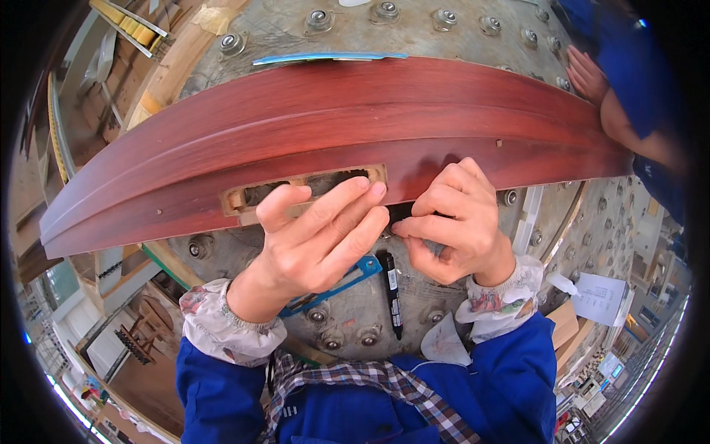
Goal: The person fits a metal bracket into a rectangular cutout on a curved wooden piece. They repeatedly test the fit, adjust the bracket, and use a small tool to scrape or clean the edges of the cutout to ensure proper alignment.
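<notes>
A long reddish-brown wood-grain panel (296,118) with moulded ridges lies across the roller table (355,303). Along its near edge is a rectangular cut-out (244,200) with bare wood inside. My left hand (314,237) lies over this cut-out, fingers stretched and slightly apart, partly covering it. Just to its right, my right hand (455,222) is closed in a pinch at the panel's near edge. A dark patch shows by its fingertips; whatever they hold is too small or hidden to name.
Below my hands lie a black marker (392,296) and a blue flat tool (347,283). Steel ball rollers (318,21) stud the table. At the far right, another person's hand (588,74) is near the panel's end. Paper (599,298) lies at right.
</notes>
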`<state>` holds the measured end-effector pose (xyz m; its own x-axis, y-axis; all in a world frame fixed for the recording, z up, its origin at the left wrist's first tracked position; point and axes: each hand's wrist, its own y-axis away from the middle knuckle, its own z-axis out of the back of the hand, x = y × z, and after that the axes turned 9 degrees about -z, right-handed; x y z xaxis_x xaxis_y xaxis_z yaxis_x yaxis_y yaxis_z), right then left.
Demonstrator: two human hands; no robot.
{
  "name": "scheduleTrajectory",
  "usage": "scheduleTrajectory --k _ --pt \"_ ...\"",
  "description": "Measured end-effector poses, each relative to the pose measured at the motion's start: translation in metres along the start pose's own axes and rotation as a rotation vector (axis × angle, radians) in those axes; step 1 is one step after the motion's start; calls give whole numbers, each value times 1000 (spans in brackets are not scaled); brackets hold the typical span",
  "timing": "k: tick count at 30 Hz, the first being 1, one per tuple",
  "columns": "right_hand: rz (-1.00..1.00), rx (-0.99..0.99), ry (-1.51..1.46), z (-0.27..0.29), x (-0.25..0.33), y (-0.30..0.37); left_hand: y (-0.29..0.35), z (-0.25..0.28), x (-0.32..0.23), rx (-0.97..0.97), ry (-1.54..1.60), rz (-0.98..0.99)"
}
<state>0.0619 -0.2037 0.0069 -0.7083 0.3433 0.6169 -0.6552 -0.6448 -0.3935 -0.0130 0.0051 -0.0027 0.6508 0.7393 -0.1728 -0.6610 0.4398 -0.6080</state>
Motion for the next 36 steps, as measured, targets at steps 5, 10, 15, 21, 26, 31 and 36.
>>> scheduleTrajectory --k 5,10,15,21,26,31,36 --pt "87 45 119 13 -1 0 2 7 1 20 16 -134" --pt "20 44 218 21 13 5 1 4 9 24 90 -66" --pt "-139 208 394 38 40 33 -1 16 15 70 125 -137" --pt "-274 187 543 53 55 45 -3 29 29 192 193 -272" --pt "-540 -90 622 67 94 70 3 22 35 239 263 -322" --pt "-872 -412 618 33 153 120 -2 27 49 307 402 -405" --pt "-1107 -590 539 -39 188 136 -6 27 57 364 454 -499"
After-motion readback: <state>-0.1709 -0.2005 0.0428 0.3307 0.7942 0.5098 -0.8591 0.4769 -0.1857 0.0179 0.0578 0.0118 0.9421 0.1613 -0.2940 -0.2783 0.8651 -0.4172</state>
